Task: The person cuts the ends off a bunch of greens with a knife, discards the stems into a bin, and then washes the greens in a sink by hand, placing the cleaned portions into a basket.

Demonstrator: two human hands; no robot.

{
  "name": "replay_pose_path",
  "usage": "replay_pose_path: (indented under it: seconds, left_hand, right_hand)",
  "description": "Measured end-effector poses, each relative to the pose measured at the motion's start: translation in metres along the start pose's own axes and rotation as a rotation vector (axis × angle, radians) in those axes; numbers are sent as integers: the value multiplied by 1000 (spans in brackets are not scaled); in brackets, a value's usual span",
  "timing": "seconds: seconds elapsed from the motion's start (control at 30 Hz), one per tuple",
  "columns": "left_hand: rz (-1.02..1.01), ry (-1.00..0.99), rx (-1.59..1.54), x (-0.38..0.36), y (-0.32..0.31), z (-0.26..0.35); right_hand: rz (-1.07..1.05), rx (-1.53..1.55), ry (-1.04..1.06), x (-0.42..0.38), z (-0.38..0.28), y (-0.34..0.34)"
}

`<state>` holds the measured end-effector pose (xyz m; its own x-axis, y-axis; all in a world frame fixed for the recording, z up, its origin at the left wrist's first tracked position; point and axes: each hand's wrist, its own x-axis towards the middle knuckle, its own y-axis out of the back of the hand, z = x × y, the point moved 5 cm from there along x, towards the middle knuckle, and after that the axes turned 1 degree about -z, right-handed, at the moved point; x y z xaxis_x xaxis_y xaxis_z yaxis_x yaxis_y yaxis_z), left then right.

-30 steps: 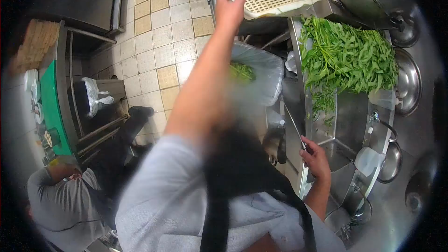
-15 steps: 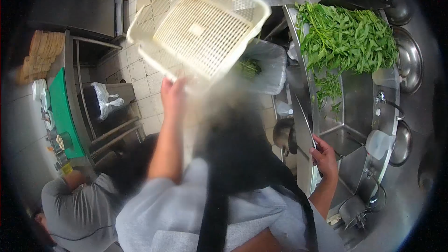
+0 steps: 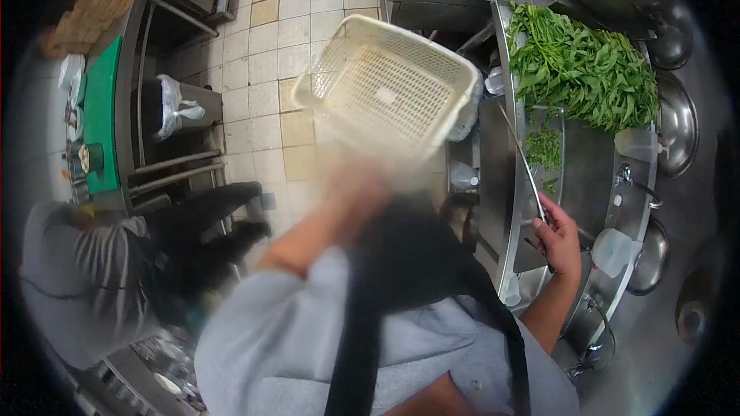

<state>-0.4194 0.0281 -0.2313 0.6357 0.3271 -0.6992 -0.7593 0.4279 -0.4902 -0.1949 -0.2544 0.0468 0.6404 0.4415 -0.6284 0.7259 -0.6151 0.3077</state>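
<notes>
One basket [image 3: 385, 96] sits at twelve o'clock by the left hand [image 3: 358, 189], whose blurred fingers I cannot tell; best kept clear of the one-o'clock knife [image 3: 525, 156], right hand [image 3: 560, 239] fingers curled around its handle.

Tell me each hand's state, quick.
Left hand: gripping the basket at its near side; fingers blurred.
Right hand: closed around the knife.
</notes>
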Motion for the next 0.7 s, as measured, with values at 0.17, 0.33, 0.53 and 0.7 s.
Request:
replay_pose_path:
  seconds: [0.17,0.33,0.53,0.7]
  left_hand:
    - [23,128,8,64,-48,-40]
    - [-34,239,210,73,-56,-25]
    - [-51,187,541,52,-38,6]
    - [30,59,554,-7,-21,60]
  right_hand:
    - [26,-45,52,-31,15,23]
    - [52,20,36,-48,44,31]
    - [-12,44,68,-25,58,18]
    - [-88,-25,185,30,34,-22]
